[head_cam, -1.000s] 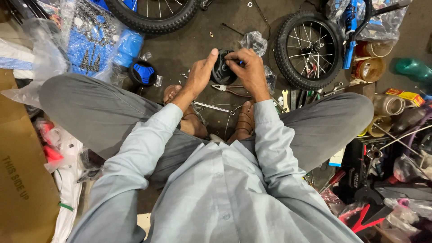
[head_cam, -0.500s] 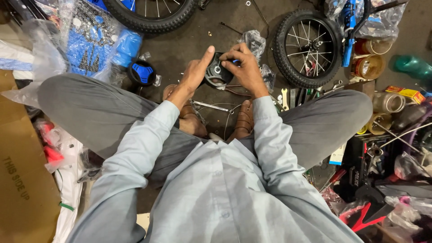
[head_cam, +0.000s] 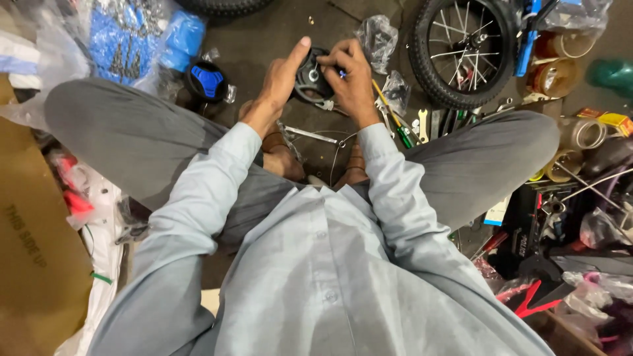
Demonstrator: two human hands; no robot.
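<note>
A small black training wheel (head_cam: 310,78) is held up between both hands above the dark floor. My left hand (head_cam: 277,82) supports it from the left, thumb raised against its rim. My right hand (head_cam: 349,76) grips its right side, fingertips pinching at the hub, where a bit of blue shows. I sit on the floor with knees spread in grey trousers and pale blue sleeves. A second small black wheel with a blue centre (head_cam: 206,80) lies on the floor to the left.
A spoked bicycle wheel (head_cam: 461,49) lies at upper right beside jars (head_cam: 554,76). Wrenches and screwdrivers (head_cam: 422,122) lie by my right knee. Blue parts in clear plastic (head_cam: 125,39) are at upper left, a cardboard box (head_cam: 30,244) at left, cluttered parts at right.
My hands with the small wheel have shifted slightly; my left hand has loosened from a wrap around the wheel to an opener hold with the thumb raised.
</note>
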